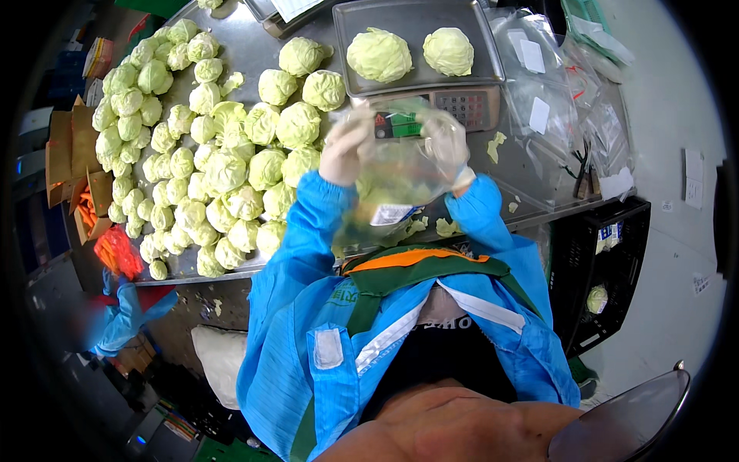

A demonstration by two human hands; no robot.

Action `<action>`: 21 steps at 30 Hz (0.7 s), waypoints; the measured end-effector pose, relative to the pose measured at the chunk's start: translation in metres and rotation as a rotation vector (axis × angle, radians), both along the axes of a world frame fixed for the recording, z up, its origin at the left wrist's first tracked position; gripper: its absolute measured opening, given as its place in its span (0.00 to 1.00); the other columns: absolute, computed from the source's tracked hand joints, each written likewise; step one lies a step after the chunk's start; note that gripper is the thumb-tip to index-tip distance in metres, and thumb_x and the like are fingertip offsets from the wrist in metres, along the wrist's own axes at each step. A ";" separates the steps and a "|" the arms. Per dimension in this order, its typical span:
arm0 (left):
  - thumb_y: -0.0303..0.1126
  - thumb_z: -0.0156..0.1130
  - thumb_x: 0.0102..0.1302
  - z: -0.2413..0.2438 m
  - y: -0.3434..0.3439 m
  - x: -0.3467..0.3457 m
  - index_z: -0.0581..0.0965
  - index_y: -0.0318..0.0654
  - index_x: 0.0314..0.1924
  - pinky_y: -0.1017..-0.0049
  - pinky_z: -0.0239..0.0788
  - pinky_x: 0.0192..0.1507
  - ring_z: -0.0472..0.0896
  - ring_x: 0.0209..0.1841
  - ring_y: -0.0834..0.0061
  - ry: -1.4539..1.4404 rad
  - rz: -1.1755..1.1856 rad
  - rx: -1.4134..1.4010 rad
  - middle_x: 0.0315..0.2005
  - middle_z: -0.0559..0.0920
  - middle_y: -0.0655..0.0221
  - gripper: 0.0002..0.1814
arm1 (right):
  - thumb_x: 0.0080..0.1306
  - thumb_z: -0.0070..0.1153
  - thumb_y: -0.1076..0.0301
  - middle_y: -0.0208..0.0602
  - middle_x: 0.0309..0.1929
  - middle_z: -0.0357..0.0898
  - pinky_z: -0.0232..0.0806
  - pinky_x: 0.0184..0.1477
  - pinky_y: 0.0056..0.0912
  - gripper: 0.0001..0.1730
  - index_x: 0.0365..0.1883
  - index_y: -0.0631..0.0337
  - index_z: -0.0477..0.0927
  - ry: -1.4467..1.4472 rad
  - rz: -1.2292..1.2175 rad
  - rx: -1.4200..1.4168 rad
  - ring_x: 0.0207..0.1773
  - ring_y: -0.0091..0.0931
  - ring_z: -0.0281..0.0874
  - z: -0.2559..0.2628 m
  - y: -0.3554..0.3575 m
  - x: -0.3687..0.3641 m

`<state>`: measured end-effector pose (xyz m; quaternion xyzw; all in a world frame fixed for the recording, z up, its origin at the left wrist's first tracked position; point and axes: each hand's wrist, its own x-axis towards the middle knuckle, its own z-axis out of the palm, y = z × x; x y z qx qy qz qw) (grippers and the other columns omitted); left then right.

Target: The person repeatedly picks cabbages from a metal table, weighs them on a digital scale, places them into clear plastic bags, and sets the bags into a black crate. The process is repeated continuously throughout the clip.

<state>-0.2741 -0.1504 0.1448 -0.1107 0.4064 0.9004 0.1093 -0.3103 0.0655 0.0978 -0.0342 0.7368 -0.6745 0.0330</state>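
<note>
Both hands wear pale gloves and hold a clear plastic bag [404, 156] in front of my chest. My left hand [349, 141] grips one side of its upper edge, and my right hand [443, 141] grips the other. Something pale green shows through the lower part of the bag, blurred, probably a cabbage. A white label [394, 214] with print is on the bag's lower side. Just beyond the hands stands a digital scale [466, 108]. On its metal tray [418, 12] rest two trimmed cabbages, a larger one [379, 55] and a smaller one [448, 52].
Many cabbages [225, 170] cover the left of the metal table [254, 23]. Labelled plastic bags [537, 81] lie at right, near knives [588, 183]. A black crate [612, 289] stands right, below the table. Carrots [86, 208] and another person [124, 315] are at far left.
</note>
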 end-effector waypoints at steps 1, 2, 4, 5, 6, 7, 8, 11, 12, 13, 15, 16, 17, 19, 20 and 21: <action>0.27 0.56 0.69 0.010 -0.008 -0.018 0.76 0.37 0.53 0.85 0.62 0.27 0.73 0.25 0.83 0.044 -0.079 -0.228 0.34 0.80 0.72 0.13 | 0.76 0.48 0.68 0.27 0.30 0.79 0.62 0.27 0.19 0.12 0.44 0.66 0.79 -0.031 -0.067 -0.003 0.27 0.14 0.69 0.014 -0.013 -0.015; 0.26 0.57 0.67 0.030 -0.005 -0.039 0.79 0.37 0.50 0.80 0.69 0.32 0.79 0.30 0.78 0.142 -0.102 -0.619 0.33 0.82 0.69 0.12 | 0.76 0.47 0.67 0.27 0.30 0.79 0.63 0.28 0.19 0.12 0.43 0.66 0.79 -0.240 -0.170 -0.017 0.28 0.15 0.69 0.032 -0.021 -0.030; 0.25 0.58 0.66 0.018 -0.012 -0.083 0.81 0.36 0.48 0.74 0.74 0.41 0.83 0.36 0.70 0.619 0.106 -1.322 0.37 0.84 0.66 0.12 | 0.76 0.46 0.65 0.32 0.31 0.81 0.66 0.31 0.25 0.15 0.43 0.68 0.80 -0.151 -0.280 -0.382 0.28 0.19 0.71 0.005 -0.041 -0.069; 0.25 0.59 0.63 0.008 -0.015 -0.101 0.83 0.36 0.45 0.72 0.74 0.43 0.83 0.38 0.64 0.539 0.231 -1.341 0.36 0.84 0.63 0.11 | 0.76 0.48 0.62 0.34 0.33 0.81 0.69 0.41 0.27 0.18 0.47 0.70 0.81 0.078 -0.396 -0.123 0.37 0.21 0.74 0.000 -0.053 -0.084; 0.25 0.61 0.61 0.009 -0.013 -0.115 0.84 0.37 0.43 0.70 0.74 0.44 0.83 0.39 0.57 0.463 0.353 -1.351 0.36 0.84 0.60 0.11 | 0.76 0.48 0.62 0.34 0.33 0.82 0.68 0.42 0.26 0.18 0.47 0.71 0.81 0.086 -0.413 -0.079 0.37 0.22 0.74 -0.007 -0.061 -0.096; 0.27 0.59 0.65 0.013 -0.019 -0.125 0.84 0.34 0.43 0.72 0.74 0.45 0.84 0.41 0.63 0.427 0.385 -1.475 0.35 0.85 0.60 0.10 | 0.76 0.47 0.63 0.35 0.34 0.82 0.68 0.44 0.26 0.18 0.47 0.71 0.80 0.096 -0.430 -0.035 0.37 0.23 0.74 -0.013 -0.067 -0.106; 0.29 0.58 0.66 0.011 -0.020 -0.133 0.83 0.33 0.44 0.73 0.74 0.43 0.83 0.39 0.65 0.358 0.437 -1.349 0.34 0.85 0.61 0.11 | 0.77 0.46 0.63 0.35 0.35 0.82 0.68 0.45 0.26 0.19 0.48 0.72 0.80 0.098 -0.446 0.006 0.37 0.24 0.74 -0.010 -0.075 -0.109; 0.35 0.57 0.70 -0.010 -0.019 -0.147 0.83 0.32 0.44 0.72 0.70 0.37 0.80 0.35 0.72 0.238 0.474 -1.078 0.30 0.83 0.63 0.13 | 0.77 0.46 0.64 0.34 0.34 0.82 0.68 0.43 0.28 0.18 0.45 0.72 0.81 -0.044 -0.376 -0.115 0.35 0.25 0.73 0.006 -0.079 -0.114; 0.37 0.58 0.70 -0.022 -0.021 -0.149 0.82 0.33 0.44 0.71 0.68 0.35 0.79 0.34 0.73 0.255 0.423 -1.069 0.30 0.82 0.65 0.14 | 0.77 0.46 0.64 0.34 0.34 0.82 0.68 0.41 0.28 0.17 0.45 0.71 0.81 -0.087 -0.326 -0.143 0.34 0.24 0.73 0.014 -0.078 -0.112; 0.39 0.59 0.70 -0.033 -0.021 -0.149 0.82 0.34 0.44 0.70 0.66 0.32 0.77 0.33 0.75 0.270 0.371 -1.059 0.30 0.81 0.66 0.15 | 0.77 0.46 0.64 0.30 0.31 0.81 0.64 0.33 0.23 0.16 0.44 0.68 0.82 0.125 -0.348 -0.066 0.28 0.17 0.68 0.016 -0.077 -0.108; 0.34 0.63 0.67 -0.032 -0.024 -0.135 0.75 0.35 0.54 0.67 0.70 0.46 0.78 0.44 0.70 0.349 0.248 -0.926 0.43 0.80 0.63 0.18 | 0.78 0.46 0.63 0.26 0.29 0.79 0.60 0.28 0.20 0.16 0.45 0.66 0.82 0.228 -0.328 -0.083 0.25 0.14 0.64 0.028 -0.072 -0.101; 0.31 0.64 0.65 -0.032 -0.020 -0.126 0.72 0.36 0.59 0.66 0.72 0.53 0.79 0.49 0.67 0.366 0.172 -0.758 0.49 0.79 0.62 0.23 | 0.78 0.47 0.63 0.24 0.27 0.78 0.58 0.26 0.19 0.16 0.45 0.65 0.83 0.275 -0.311 -0.091 0.23 0.12 0.62 0.037 -0.070 -0.095; 0.29 0.66 0.64 -0.028 -0.024 -0.113 0.68 0.37 0.64 0.64 0.74 0.60 0.80 0.55 0.65 0.333 0.119 -0.534 0.56 0.78 0.61 0.29 | 0.78 0.47 0.63 0.21 0.25 0.75 0.56 0.25 0.18 0.16 0.46 0.65 0.83 0.308 -0.225 -0.132 0.22 0.11 0.61 0.057 -0.073 -0.082; 0.43 0.55 0.74 -0.023 -0.016 -0.101 0.67 0.35 0.64 0.64 0.75 0.59 0.79 0.57 0.64 0.068 0.122 0.105 0.56 0.78 0.57 0.26 | 0.76 0.49 0.65 0.29 0.29 0.81 0.67 0.35 0.22 0.14 0.44 0.65 0.83 0.231 -0.179 -0.113 0.31 0.17 0.72 0.089 -0.058 -0.061; 0.48 0.45 0.78 -0.001 0.001 -0.100 0.67 0.37 0.64 0.65 0.75 0.58 0.80 0.56 0.63 -0.031 0.074 0.154 0.56 0.78 0.55 0.26 | 0.76 0.50 0.65 0.27 0.28 0.80 0.65 0.34 0.21 0.14 0.44 0.65 0.83 0.202 -0.207 -0.112 0.30 0.16 0.70 0.093 -0.042 -0.056; 0.48 0.44 0.78 0.017 0.023 -0.089 0.68 0.37 0.63 0.65 0.76 0.57 0.80 0.54 0.63 -0.012 0.073 0.214 0.54 0.78 0.56 0.25 | 0.75 0.51 0.66 0.24 0.26 0.78 0.62 0.30 0.18 0.12 0.44 0.65 0.84 0.305 -0.258 -0.123 0.28 0.13 0.68 0.093 -0.030 -0.055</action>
